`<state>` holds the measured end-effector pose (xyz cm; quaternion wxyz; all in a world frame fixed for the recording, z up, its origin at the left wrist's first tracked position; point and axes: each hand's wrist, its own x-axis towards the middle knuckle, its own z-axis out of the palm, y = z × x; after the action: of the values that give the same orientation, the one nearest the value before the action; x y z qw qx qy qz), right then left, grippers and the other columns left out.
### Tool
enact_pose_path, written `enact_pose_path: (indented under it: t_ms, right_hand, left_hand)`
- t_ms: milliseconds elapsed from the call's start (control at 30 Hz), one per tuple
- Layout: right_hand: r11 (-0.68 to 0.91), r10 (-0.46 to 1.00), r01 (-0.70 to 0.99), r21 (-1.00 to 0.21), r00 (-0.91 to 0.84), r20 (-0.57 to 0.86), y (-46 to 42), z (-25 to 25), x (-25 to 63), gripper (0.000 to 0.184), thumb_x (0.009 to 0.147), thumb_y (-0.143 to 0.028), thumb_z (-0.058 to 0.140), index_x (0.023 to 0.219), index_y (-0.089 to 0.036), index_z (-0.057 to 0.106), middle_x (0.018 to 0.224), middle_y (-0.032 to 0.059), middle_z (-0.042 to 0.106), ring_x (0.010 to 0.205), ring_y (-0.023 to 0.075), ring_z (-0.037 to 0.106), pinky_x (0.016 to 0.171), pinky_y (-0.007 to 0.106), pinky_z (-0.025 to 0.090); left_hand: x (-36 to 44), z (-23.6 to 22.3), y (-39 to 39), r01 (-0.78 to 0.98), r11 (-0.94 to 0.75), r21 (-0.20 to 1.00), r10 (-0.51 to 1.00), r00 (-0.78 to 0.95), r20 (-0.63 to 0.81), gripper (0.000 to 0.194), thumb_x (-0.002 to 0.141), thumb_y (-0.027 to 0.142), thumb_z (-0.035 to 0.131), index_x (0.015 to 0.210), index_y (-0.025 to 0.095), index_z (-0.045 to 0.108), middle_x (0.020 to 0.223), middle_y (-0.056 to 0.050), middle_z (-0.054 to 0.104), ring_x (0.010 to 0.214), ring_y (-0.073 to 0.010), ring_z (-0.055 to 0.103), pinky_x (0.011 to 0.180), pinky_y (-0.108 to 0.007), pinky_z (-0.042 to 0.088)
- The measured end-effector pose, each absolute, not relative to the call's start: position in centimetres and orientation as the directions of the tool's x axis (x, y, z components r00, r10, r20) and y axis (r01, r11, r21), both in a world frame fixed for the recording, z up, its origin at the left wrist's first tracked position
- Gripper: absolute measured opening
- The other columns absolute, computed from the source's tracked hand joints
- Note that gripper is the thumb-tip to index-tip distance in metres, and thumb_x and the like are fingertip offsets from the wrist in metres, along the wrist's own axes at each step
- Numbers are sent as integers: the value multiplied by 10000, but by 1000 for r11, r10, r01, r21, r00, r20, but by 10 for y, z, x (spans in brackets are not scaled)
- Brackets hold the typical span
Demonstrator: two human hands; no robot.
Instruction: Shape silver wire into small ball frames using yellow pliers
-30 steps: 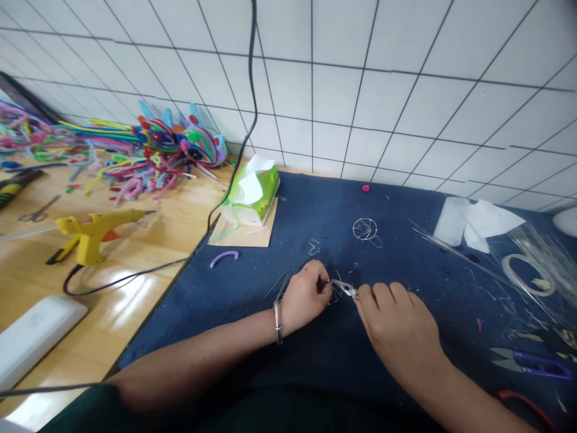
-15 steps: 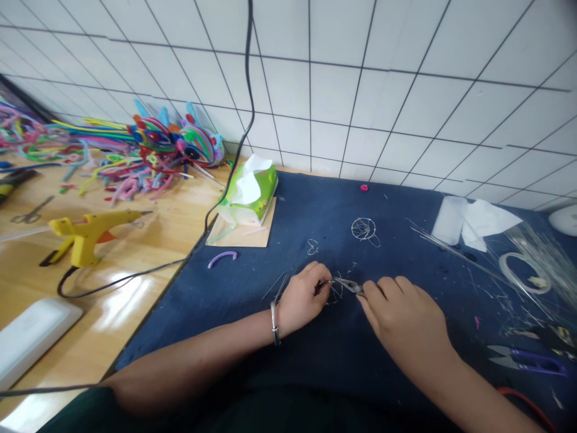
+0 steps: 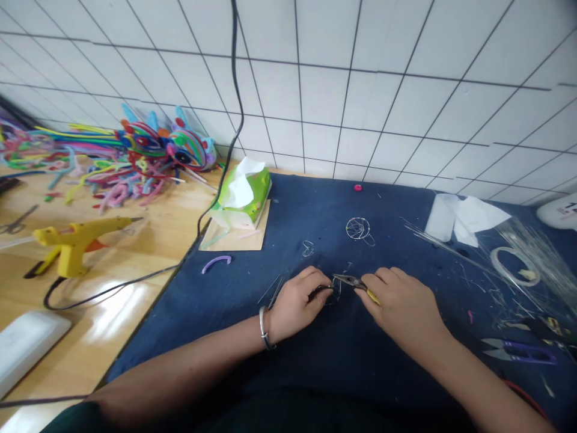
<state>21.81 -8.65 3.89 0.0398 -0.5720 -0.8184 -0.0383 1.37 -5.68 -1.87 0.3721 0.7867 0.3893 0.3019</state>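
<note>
My right hand (image 3: pixel 403 307) is closed around needle-nose pliers (image 3: pixel 349 281) with a yellow handle, their jaws pointing left. My left hand (image 3: pixel 300 300), with a silver bangle at the wrist, pinches a thin dark tool (image 3: pixel 321 288) whose kind I cannot make out. Its tip meets a small bent wire piece (image 3: pixel 337 291) between the two hands, right beside the pliers' jaws. Whether the jaws grip the wire is too small to tell. Beyond the hands lie a round wire form (image 3: pixel 357 228) and a small wire loop (image 3: pixel 308 248) on the dark blue cloth (image 3: pixel 288 210).
Purple thread snips (image 3: pixel 518 350), loose wires (image 3: pixel 527 246) and a white ring-shaped roll (image 3: pixel 514 266) lie at right. A purple curved piece (image 3: pixel 216 263) and a green tissue pack (image 3: pixel 246 192) are at left. Further left are a yellow glue gun (image 3: pixel 81 240) and colourful pipe cleaners (image 3: pixel 121 180).
The view has shifted slightly. The pliers' jaws have drawn a little away from my left fingers, and their yellow handle now shows below my right hand's fingers.
</note>
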Motion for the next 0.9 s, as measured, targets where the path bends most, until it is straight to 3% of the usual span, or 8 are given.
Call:
enact_pose_path:
  t_ms: [433,900]
  right_hand:
    - [364,919,931,20,-363,155,-89,40,220,161,843,-282,473,749,-197,572,682,14,529,664,141,440,592,268,243]
    - [375,916,927,22,-374,145,-91,38,217,157,847,-275,463,778,-192,577,685,19,515,673,146,433,588,275,242]
  left_hand:
    - [14,-17,-57,327,-427,843,823,527,213,192,861,134,421,952,163,587,882,-55,549,799,-128,527,735,-264,445]
    - [15,-18,-57,386,-413,825,839,513,180,159,762,44,451,801,153,559,794,-24,530,690,-107,497,630,-225,415]
